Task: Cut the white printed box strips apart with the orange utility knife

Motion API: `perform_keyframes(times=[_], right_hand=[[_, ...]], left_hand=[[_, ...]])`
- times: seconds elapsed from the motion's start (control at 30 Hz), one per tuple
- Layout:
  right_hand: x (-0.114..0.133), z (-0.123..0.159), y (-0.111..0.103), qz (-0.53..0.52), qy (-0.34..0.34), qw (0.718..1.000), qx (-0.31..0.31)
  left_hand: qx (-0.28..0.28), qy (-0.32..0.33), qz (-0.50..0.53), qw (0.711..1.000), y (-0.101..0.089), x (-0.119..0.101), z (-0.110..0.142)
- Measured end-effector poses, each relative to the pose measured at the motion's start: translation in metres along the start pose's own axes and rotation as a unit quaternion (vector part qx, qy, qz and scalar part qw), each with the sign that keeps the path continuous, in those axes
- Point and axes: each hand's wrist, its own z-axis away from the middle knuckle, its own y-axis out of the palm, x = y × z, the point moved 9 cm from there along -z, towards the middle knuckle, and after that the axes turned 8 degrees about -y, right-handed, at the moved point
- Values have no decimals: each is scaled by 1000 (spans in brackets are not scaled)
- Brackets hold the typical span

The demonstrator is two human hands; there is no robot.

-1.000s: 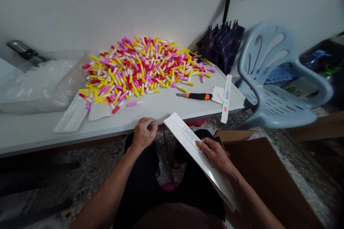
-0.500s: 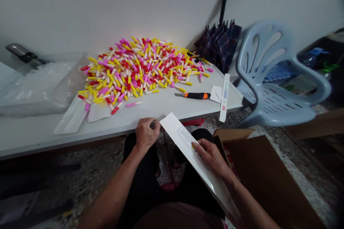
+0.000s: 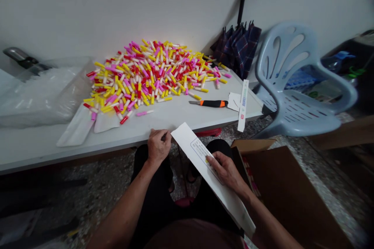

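Note:
My right hand (image 3: 224,170) grips a long white flat packet (image 3: 204,163) with a printed label, holding it slanted over my lap with its top end near the table edge. My left hand (image 3: 158,147) rests curled on the front edge of the white table (image 3: 163,118), its fingers closed; whether they hold anything is hidden. A big heap of small tubes with red, yellow and pink caps (image 3: 152,74) lies on the table beyond both hands.
An orange-and-black utility knife (image 3: 210,103) and a narrow white printed strip (image 3: 242,105) lie at the table's right end. Clear plastic bags (image 3: 37,93) sit at left. A pale blue plastic chair (image 3: 295,85), a folded umbrella (image 3: 239,42) and an open cardboard box (image 3: 280,190) stand to the right.
My right hand has brought the white packet slightly left and closer to my left hand. The left hand stays on the table edge.

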Motion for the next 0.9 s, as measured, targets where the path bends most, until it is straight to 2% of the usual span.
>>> perform_keyframes(times=[0.13,0.37,0.5,0.67,0.9], right_hand=[[-8,-4,4,19,13,1000,8],[-12,-8,1,88,-8,996,21],[-9,-13,4,77,-17,996,39],[10,-27,20,-6,-14,997,71],[35,-68,57,-17,-4,994,107]], left_hand=[[9,-12,26,1000,1,6,2],[16,-10,25,999,1,7,1],[18,-3,20,1000,3,6,2],[21,14,6,1000,4,1,5],[19,37,-13,999,4,-3,8]])
